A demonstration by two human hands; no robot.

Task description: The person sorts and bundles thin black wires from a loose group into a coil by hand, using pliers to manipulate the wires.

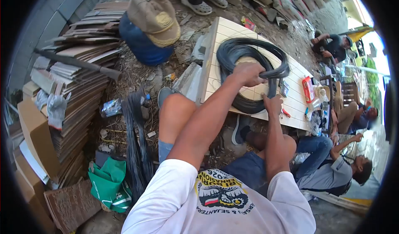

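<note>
A big coil of thin dark wire (pixel 232 47) lies on a cream-coloured tiled board (pixel 214 82) in front of me. My left hand (pixel 248 74) is closed around a bundle of the wire at the near right side of the coil, lifting part of the loop off the board. Just below it, my right hand (pixel 272 104) grips a strand bundle that hangs down from the raised loop; its fingertips are partly hidden. Red-handled pliers (pixel 286 112) rest on the board to the right of my right hand.
Beside my left knee hangs a long hank of dark wire (pixel 135 138). A blue container topped by a tan cap (pixel 151 18) stands at upper left, near stacked boards (pixel 91 47). A green bag (pixel 110 184) lies lower left. Several people sit at right; a red box (pixel 307 88) is near the board's edge.
</note>
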